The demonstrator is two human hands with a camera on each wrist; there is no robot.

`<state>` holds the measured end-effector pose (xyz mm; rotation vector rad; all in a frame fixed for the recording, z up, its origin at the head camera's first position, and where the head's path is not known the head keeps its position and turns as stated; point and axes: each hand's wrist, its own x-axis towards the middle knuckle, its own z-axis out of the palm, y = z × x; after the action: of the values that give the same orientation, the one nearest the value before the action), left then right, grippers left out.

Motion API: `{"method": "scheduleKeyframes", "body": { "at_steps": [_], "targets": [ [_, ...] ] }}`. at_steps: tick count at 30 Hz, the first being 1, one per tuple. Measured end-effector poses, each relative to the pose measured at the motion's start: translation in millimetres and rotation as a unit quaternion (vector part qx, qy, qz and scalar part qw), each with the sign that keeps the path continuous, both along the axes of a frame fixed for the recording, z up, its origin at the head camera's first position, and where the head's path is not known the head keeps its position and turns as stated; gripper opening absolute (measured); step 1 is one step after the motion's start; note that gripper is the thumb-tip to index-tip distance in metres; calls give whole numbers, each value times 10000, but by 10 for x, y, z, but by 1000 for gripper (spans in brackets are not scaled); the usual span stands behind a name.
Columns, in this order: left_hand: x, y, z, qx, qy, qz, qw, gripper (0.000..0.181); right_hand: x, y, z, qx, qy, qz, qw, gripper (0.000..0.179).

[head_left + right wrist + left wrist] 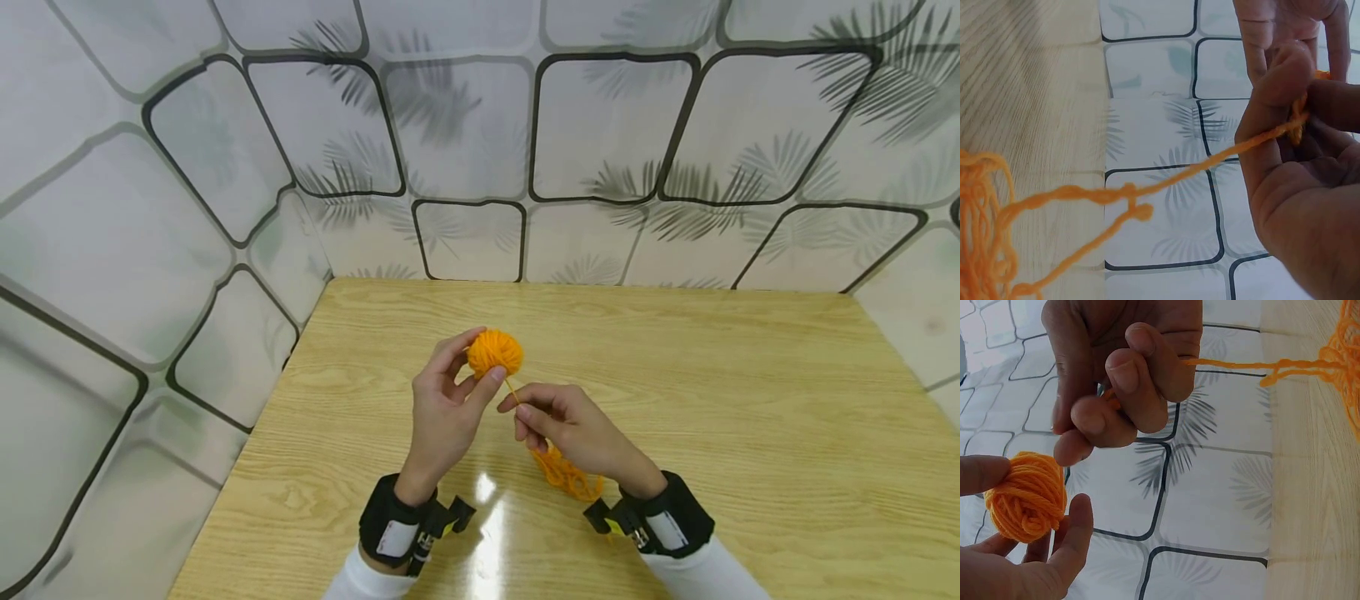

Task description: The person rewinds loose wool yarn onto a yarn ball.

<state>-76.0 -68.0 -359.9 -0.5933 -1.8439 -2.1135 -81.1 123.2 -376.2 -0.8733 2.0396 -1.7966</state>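
Note:
My left hand [447, 404] holds a small orange yarn ball [495, 351] between thumb and fingers, above the table. In the left wrist view the strands of the yarn ball [1027, 499] wrap it in several directions. To its right, my right hand [573, 425] pinches the yarn strand that comes off the ball. That strand [1216, 159] passes through the curled right fingers and, in the right wrist view, runs down to a loose heap of orange yarn [975, 219]. In the head view the heap [566, 475] lies on the table, partly hidden under the right hand.
The light wooden table [712, 358] spreads out on all sides of the hands. Behind it and at the left stand pale walls [465, 125] with dark outlined panels and leaf prints. Both wrists wear black straps with small cameras.

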Motion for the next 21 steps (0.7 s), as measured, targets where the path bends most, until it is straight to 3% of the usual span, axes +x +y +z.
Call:
{"method": "scheduleKeyframes", "body": {
  "at_steps": [8, 15, 21],
  "targets": [
    [-46, -27, 10, -6, 185, 96, 9998, 44, 59, -6, -2, 265, 159, -237, 9992, 25],
    [-104, -27, -94, -903, 325, 709, 9929, 44, 169, -28, 50, 685, 524, -544, 9948, 25],
    [-123, -29, -154, -1201, 333, 862, 9885, 44, 190, -31, 60, 524, 691, -507, 9949, 21]
  ]
}}
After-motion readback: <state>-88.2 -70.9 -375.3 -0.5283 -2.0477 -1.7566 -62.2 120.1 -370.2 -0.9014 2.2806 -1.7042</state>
